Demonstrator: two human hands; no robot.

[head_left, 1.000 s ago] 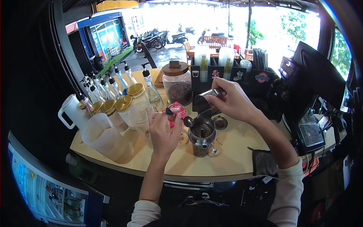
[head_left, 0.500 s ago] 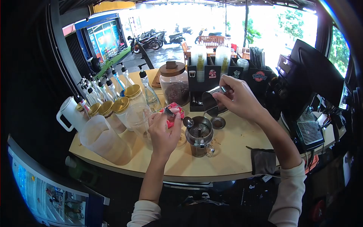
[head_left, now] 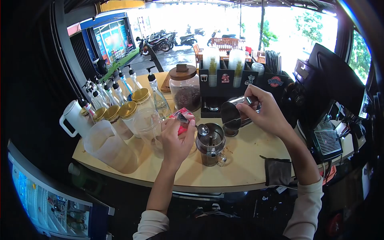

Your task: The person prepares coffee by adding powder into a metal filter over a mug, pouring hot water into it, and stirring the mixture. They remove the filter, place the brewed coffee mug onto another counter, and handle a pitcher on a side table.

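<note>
My left hand (head_left: 176, 136) grips a metal spoon (head_left: 203, 129), whose bowl hangs at the left rim of a metal drip filter (head_left: 211, 145). The filter sits on a glass mug (head_left: 209, 160) and holds dark, wet-looking contents around a central post. To the right and above, my right hand (head_left: 262, 108) holds a metal pitcher (head_left: 232, 115) by its handle, tilted with its mouth toward the filter. No stream of liquid shows between them. Just behind my left hand lies a red packet (head_left: 183, 125).
Left of my hands stand a frosted pitcher (head_left: 109, 147), a clear plastic container (head_left: 147, 127), gold-lidded jars (head_left: 128, 110) and pump bottles (head_left: 159, 97). Behind are a wooden-lidded jar (head_left: 185, 90) and a black cup holder (head_left: 219, 91). A dark cloth (head_left: 278, 172) hangs at the right front edge.
My right hand has drawn the metal pitcher up and right, away from the filter, and its mouth is less lowered. The spoon bowl has shifted slightly right, over the filter's rim.
</note>
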